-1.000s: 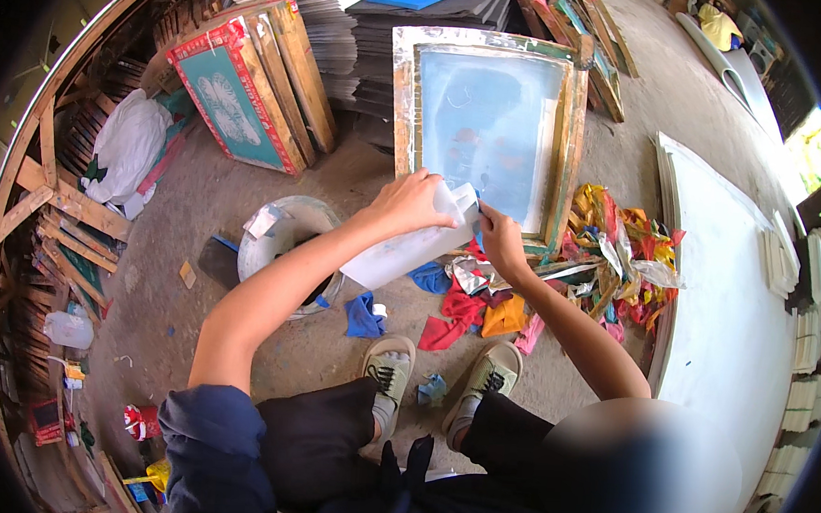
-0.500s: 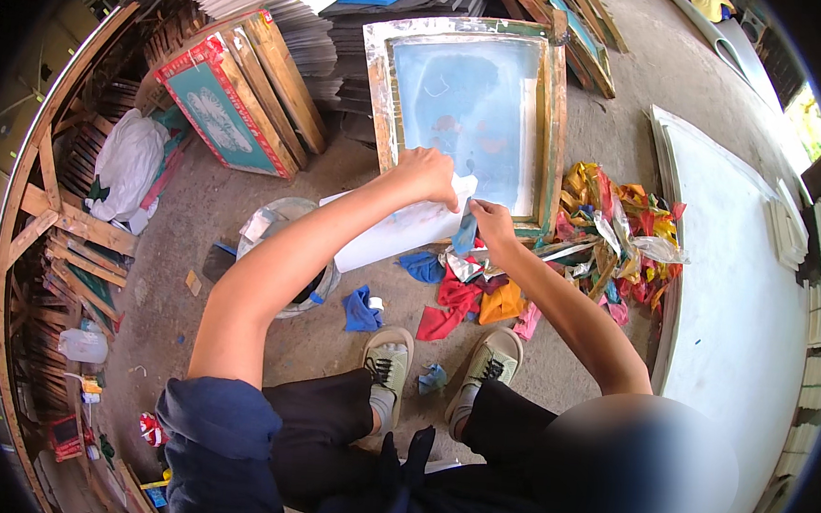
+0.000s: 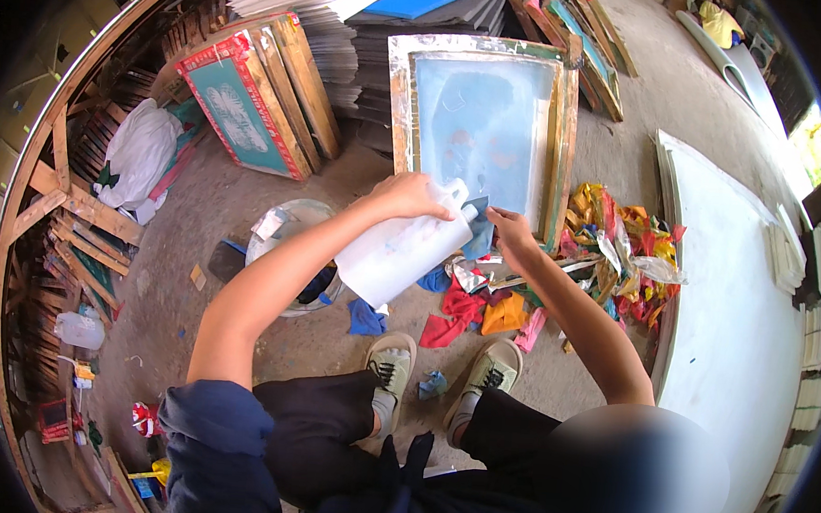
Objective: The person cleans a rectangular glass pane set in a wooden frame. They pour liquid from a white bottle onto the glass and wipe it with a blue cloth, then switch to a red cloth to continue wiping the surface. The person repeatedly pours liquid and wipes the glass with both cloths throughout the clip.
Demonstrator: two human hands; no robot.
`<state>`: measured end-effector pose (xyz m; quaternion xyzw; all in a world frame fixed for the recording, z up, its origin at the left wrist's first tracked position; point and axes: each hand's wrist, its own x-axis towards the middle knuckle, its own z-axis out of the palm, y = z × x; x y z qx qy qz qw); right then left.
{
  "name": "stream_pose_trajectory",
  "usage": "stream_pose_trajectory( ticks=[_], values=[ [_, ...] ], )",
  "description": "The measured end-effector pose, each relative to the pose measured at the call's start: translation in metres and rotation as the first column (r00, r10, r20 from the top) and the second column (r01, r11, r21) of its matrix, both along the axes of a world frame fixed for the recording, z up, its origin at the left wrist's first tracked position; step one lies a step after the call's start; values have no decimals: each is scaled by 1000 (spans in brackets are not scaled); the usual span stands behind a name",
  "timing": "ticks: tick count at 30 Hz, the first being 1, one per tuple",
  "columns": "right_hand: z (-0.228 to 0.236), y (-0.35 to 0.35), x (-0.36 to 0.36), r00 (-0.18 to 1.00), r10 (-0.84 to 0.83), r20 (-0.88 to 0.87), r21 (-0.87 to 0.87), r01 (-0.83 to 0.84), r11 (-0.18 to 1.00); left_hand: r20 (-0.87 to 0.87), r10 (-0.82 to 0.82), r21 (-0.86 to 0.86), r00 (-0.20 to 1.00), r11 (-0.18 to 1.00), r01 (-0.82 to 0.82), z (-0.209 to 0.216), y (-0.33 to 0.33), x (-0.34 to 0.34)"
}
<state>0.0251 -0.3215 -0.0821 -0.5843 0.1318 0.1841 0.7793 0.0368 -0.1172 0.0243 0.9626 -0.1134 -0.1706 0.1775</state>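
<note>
White jug (image 3: 399, 251): tilted, before the lower edge of the screen (image 3: 480, 110)
Left hand (image 3: 407, 197): clasps jug near handle
Right hand (image 3: 513, 236): pinches blue cloth (image 3: 476, 239)
Change: cloth spreads wider, seemingly covering more beside the mouth

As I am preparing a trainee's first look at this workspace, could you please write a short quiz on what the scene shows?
1. Which grip holds the white jug?
2. True or false: the fabric scraps on the floor are all one colour.
3. What colour is the cloth pinched by the right grip: (a) orange, (b) blue-grey or (c) yellow?

Key:
1. The left grip.
2. False; red, orange and blue ones are among them.
3. (b)
</note>
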Motion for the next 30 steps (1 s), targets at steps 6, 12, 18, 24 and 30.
stream_pose_trajectory(
  ticks=[6,12,18,24,30],
  values=[
    [37,1,12,997,52,58,99,-58,993,58,-75,-325,995,941,90,-84,73,-40],
    [10,7,59,997,-30,70,41,28,999,21,-160,-510,987,847,148,-117,84,-57],
    [13,25,107,956,-105,272,-564,247,788,-420,-277,-516,864,856,23,-67,105,-13],
    [-12,50,120,682,170,711,-609,477,634,-155,252,-729,955,624,-283,-89,117,74],
    [-104,65,97,335,809,483,-839,442,318,-17,601,-867,799,389,-311,-155,64,117]
  ],
)
